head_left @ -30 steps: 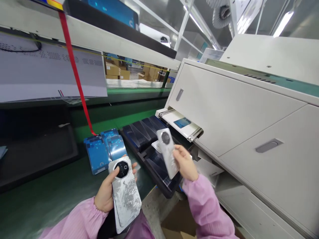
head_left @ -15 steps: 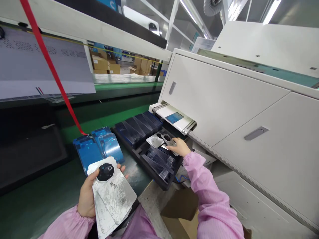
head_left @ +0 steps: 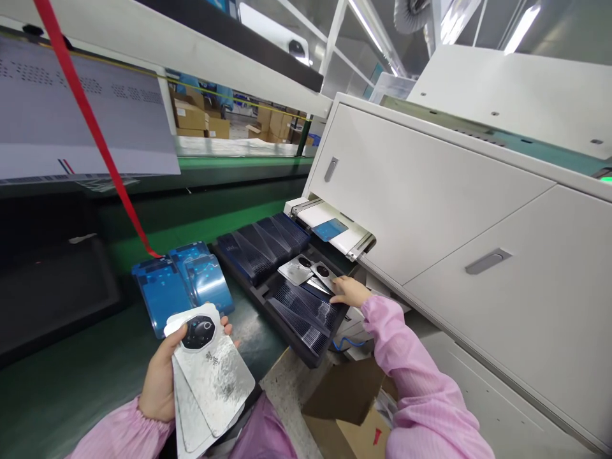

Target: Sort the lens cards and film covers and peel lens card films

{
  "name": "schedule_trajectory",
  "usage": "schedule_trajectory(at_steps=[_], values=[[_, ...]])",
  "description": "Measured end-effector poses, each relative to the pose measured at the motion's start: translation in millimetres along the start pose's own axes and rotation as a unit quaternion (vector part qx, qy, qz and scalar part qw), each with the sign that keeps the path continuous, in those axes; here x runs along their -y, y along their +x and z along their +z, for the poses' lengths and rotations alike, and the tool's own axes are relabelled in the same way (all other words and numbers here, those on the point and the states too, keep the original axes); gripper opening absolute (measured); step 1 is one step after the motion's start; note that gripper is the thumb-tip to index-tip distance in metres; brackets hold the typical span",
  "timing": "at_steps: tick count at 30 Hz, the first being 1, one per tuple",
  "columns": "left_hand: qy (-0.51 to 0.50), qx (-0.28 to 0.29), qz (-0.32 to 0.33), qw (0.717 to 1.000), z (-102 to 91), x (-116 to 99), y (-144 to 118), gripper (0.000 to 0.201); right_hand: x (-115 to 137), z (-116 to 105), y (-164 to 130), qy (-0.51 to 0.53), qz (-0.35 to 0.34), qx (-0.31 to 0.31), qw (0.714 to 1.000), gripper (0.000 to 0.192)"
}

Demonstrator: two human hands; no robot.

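My left hand (head_left: 160,376) is closed on a fanned stack of silvery marbled phone back covers (head_left: 217,376). The top cover has a black camera window and small dark characters. My right hand (head_left: 352,292) pinches the edge of another phone back cover (head_left: 326,273) over a black tray (head_left: 313,358). Beside that cover, a second silvery cover (head_left: 295,271) lies across the tray, its camera window towards the right. Rows of thin dark, glossy sheets (head_left: 306,315) fill the tray's sections. My right fingertips are partly hidden behind the cover's edge.
Blue film-like sheets (head_left: 165,293) lie on the green bench left of the tray. A white conveyor (head_left: 351,239) carrying a blue panel (head_left: 329,229) juts from a white cabinet (head_left: 421,172). A red strap (head_left: 90,121) hangs at left. An open cardboard box (head_left: 329,433) stands below.
My right hand has shifted slightly right and down along the cover's edge. The blue panel on the conveyor has moved a little outward, to the left. My left hand keeps its stack.
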State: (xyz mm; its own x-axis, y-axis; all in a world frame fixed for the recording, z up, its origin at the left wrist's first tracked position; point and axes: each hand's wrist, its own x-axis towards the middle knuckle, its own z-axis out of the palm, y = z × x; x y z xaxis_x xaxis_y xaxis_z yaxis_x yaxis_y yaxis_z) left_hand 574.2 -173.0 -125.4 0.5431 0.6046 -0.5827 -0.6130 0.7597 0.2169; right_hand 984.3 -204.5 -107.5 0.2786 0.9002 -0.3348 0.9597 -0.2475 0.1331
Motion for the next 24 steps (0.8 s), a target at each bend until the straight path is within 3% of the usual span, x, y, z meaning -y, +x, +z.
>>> schedule_trajectory(at_steps=[2,6,12,17,19,21,24], values=[[0.007,-0.007,0.003,1.000,0.2,1.9,0.4,0.054,7.2,5.5,-1.7,-0.021,-0.009,0.004,1.000,0.054],[0.003,0.008,-0.008,1.000,-4.0,4.8,2.6,0.054,15.2,-0.5,-3.5,-0.059,-0.019,0.011,0.998,0.031],[0.016,0.017,0.017,1.000,-2.7,5.4,3.1,0.055,14.3,-36.5,-16.6,-0.108,-0.001,0.014,0.994,0.034],[0.023,0.037,0.007,0.999,4.9,5.8,3.8,0.058,1.0,-71.4,-57.9,-0.118,0.004,0.013,0.993,0.040],[0.012,0.063,0.016,0.998,6.4,7.6,4.7,0.059,0.6,-81.7,-81.0,-0.076,-0.037,-0.021,0.996,0.041],[0.006,0.091,0.044,0.995,7.6,10.4,6.6,0.059,16.3,-82.9,-101.2,0.057,-0.136,-0.120,0.982,0.038],[0.015,0.109,0.101,0.989,9.3,14.8,12.0,0.061,83.6,-61.0,-121.3,0.197,-0.215,-0.218,0.931,0.039]])
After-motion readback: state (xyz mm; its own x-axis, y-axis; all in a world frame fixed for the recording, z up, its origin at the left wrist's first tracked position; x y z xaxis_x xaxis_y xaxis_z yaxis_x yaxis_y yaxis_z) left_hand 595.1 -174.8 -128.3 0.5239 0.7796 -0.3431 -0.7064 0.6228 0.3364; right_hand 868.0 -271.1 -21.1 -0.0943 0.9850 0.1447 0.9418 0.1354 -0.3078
